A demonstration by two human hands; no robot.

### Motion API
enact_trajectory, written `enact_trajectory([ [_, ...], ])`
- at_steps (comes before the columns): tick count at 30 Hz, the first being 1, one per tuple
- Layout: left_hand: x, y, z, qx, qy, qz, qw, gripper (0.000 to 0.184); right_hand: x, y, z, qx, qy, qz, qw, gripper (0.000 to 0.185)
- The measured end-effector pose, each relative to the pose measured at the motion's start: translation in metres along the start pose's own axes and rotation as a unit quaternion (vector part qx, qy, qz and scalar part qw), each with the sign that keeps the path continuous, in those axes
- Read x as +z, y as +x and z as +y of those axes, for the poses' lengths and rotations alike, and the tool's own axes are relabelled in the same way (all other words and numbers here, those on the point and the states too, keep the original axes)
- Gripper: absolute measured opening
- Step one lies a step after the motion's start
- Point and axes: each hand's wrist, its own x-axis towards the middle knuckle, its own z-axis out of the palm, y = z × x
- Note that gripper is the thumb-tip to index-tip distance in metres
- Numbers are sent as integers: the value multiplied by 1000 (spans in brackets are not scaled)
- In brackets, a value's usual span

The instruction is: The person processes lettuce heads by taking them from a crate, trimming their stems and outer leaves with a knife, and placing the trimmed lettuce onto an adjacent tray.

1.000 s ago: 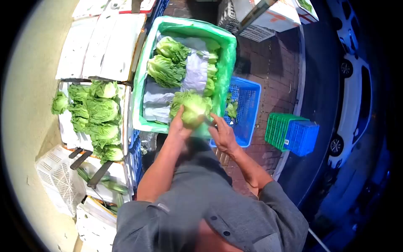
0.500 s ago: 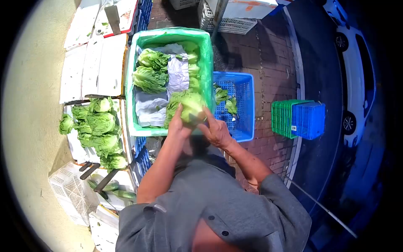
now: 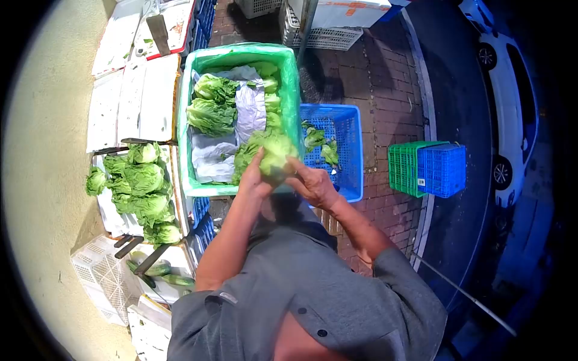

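A head of lettuce [image 3: 276,150] is up over the near right corner of a foam box lined with green plastic [image 3: 188,162]. Wrapped round its left side, my left hand [image 3: 255,175] supports it, thumb on top. At its near right side my right hand [image 3: 314,185] grips the base with thumb and fingers bent; the leaf edge there is blurred. Inside the box, more lettuce [image 3: 211,116] lies on the left, with a row of lettuce along the right. Sheets of crumpled paper [image 3: 250,107] lie between and under them.
A blue crate [image 3: 357,150] with loose leaves stands right of the box. On the left, a pile of lettuce [image 3: 143,180] rests on a stand, with green gourds [image 3: 159,268] nearer me. Green [image 3: 403,168] and blue baskets [image 3: 442,170] sit by the kerb; a white car [image 3: 512,108] is beyond.
My right hand's fingers have bent in closer to the lettuce's base, and the lettuce has turned slightly. My left hand keeps its hold. The whole view has shifted a little.
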Motion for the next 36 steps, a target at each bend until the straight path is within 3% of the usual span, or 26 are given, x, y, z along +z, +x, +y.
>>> enact_trajectory([
  [3, -2, 0, -1, 12, 44, 38, 998, 49, -7, 1, 0, -9, 9, -16, 1000, 54],
  [9, -13, 9, 0, -13, 15, -7, 1000, 50, -13, 1, 1, 18, 33, -31, 999, 50],
  [23, 0, 4, -1, -7, 40, 28, 999, 46, -16, 0, 11, 41, 88, -42, 994, 43],
  [29, 0, 8, -4, 13, 80, 17, 997, 48, -20, -6, 23, 35, 54, -65, 996, 44],
  [32, 2, 11, -3, 19, 78, -11, 997, 47, -17, -9, 18, 42, 107, -15, 993, 45],
  [35, 12, 13, -9, 23, 68, -36, 997, 45, -13, -16, 14, 70, 99, 23, 992, 50],
  [36, 11, 15, -9, 29, 78, -34, 996, 44, -16, -18, 11, 132, 79, -18, 988, 60],
])
